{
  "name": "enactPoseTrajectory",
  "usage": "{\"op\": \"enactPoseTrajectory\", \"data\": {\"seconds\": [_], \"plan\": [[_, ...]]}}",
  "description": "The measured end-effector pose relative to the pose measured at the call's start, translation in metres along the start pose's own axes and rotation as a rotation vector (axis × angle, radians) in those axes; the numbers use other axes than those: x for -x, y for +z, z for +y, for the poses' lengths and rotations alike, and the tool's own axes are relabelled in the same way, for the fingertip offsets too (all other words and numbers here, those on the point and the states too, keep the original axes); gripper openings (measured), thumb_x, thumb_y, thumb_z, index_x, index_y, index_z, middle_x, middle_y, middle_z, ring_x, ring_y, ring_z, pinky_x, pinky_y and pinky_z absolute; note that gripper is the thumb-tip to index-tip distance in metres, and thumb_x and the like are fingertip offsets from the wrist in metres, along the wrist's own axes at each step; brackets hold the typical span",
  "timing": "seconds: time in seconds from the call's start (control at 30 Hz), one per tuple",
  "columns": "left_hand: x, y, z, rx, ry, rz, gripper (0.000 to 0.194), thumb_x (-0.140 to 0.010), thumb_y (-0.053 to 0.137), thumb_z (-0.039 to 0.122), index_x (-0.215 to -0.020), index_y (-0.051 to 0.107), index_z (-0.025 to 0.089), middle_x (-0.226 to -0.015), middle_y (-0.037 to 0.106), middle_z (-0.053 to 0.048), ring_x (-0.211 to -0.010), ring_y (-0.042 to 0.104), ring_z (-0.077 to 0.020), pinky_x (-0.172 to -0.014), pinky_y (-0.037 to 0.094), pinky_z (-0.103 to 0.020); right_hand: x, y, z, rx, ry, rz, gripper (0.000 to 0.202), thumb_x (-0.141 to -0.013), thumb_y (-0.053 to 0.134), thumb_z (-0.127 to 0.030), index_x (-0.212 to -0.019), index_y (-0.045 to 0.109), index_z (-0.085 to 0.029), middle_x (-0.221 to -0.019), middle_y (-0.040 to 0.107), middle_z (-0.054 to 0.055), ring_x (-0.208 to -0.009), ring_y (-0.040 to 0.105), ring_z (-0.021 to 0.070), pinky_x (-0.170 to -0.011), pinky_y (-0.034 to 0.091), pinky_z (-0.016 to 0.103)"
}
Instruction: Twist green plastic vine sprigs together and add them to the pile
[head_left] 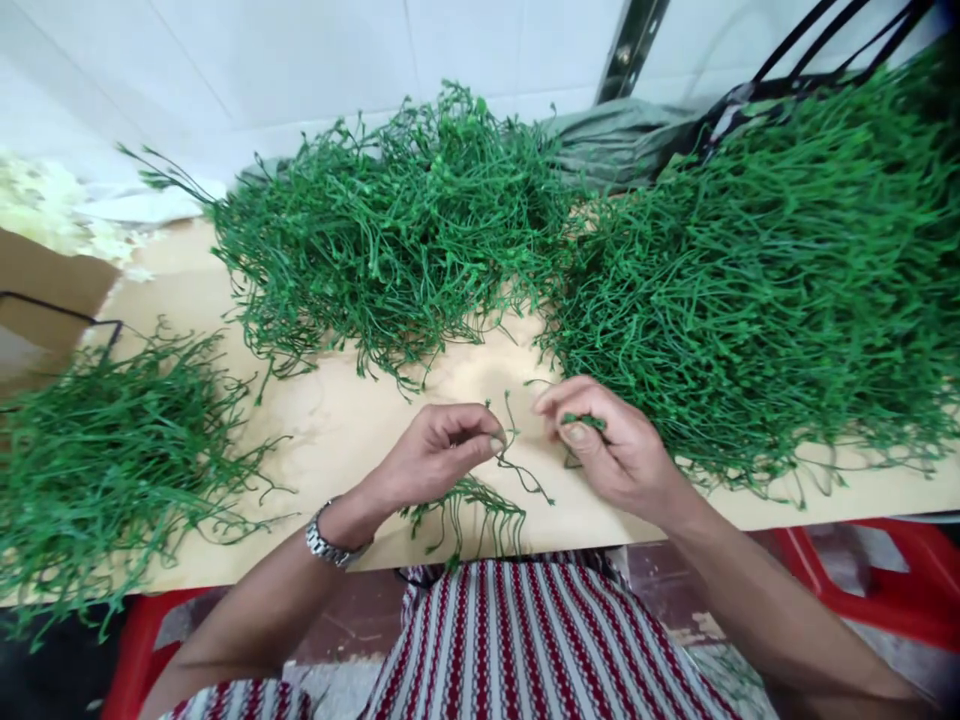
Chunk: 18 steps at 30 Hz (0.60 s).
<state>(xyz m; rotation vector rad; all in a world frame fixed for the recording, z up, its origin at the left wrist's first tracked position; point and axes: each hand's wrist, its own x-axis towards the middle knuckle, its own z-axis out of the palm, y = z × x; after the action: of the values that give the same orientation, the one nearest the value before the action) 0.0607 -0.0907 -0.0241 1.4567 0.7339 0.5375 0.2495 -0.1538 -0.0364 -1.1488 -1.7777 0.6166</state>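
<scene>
Near the table's front edge, my left hand pinches a thin green stem between thumb and forefinger. To its right, my right hand is closed on small green pieces that show between thumb and fingers. A few green stems lie on the table below my left hand, close to the edge. The two hands are a little apart. Behind my right hand spreads a large heap of green stems.
Another green heap lies at the back middle, and a smaller one at the left. A brown box stands at the far left of the table. Red stools show below the edge. A pale wall rises behind.
</scene>
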Motion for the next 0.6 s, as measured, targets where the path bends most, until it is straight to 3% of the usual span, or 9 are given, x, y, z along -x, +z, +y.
{"op": "enactPoseTrajectory", "data": {"seconds": [0.13,0.23,0.3,0.4,0.5,0.6], "plan": [[0.000,0.004,-0.001,0.089,-0.038,0.092,0.012,-0.071,0.062,0.022,-0.065,0.059,0.012,-0.050,0.045,0.004,-0.045,0.034,-0.0044,-0.041,0.025,-0.017,-0.003,0.020,-0.004,-0.036,0.058,-0.016,0.016,-0.090,0.039,-0.021,-0.100,0.049,-0.017,-0.080,0.056,0.003,-0.072,0.054,0.0123,-0.067,0.042,0.025],[0.002,0.008,-0.004,0.142,-0.034,0.160,0.015,-0.071,0.063,0.023,-0.062,0.057,0.013,-0.049,0.044,0.005,-0.041,0.032,-0.0031,-0.038,0.024,-0.017,-0.001,0.033,-0.002,-0.036,0.103,-0.076,0.028,-0.086,0.048,-0.029,-0.110,0.048,-0.015,-0.083,0.058,0.004,-0.071,0.053,0.0123,-0.064,0.042,0.023],[0.001,0.010,-0.005,0.177,-0.030,0.194,0.016,-0.071,0.063,0.024,-0.061,0.056,0.013,-0.048,0.044,0.006,-0.039,0.032,-0.0027,-0.037,0.024,-0.017,0.001,0.040,-0.001,-0.008,0.115,-0.099,0.028,-0.082,0.055,-0.032,-0.104,0.051,-0.015,-0.081,0.056,0.003,-0.069,0.051,0.0125,-0.062,0.041,0.023],[0.000,0.011,-0.004,0.225,-0.030,0.238,0.015,-0.069,0.066,0.022,-0.060,0.058,0.013,-0.048,0.044,0.005,-0.038,0.031,-0.0023,-0.036,0.023,-0.017,0.003,0.044,0.000,0.023,0.112,-0.110,0.011,-0.084,0.052,-0.026,-0.082,0.054,-0.016,-0.069,0.049,0.000,-0.065,0.047,0.0119,-0.059,0.037,0.023],[-0.001,0.011,-0.005,0.315,0.022,0.273,0.011,-0.067,0.068,0.021,-0.063,0.061,0.013,-0.060,0.053,0.002,-0.038,0.033,-0.0010,-0.035,0.023,-0.017,0.004,0.045,-0.001,-0.015,0.127,-0.104,0.020,-0.087,0.045,-0.022,-0.068,0.047,-0.016,-0.063,0.041,-0.001,-0.060,0.042,0.0106,-0.057,0.033,0.022],[-0.001,0.015,-0.008,0.453,0.053,0.231,0.008,-0.069,0.065,0.020,-0.067,0.061,0.013,-0.076,0.061,-0.002,-0.037,0.038,-0.0007,-0.036,0.027,-0.017,0.004,0.044,-0.003,-0.100,0.163,-0.114,0.024,-0.088,0.039,-0.023,-0.065,0.042,-0.017,-0.063,0.040,-0.001,-0.060,0.040,0.0102,-0.057,0.033,0.023]]}}
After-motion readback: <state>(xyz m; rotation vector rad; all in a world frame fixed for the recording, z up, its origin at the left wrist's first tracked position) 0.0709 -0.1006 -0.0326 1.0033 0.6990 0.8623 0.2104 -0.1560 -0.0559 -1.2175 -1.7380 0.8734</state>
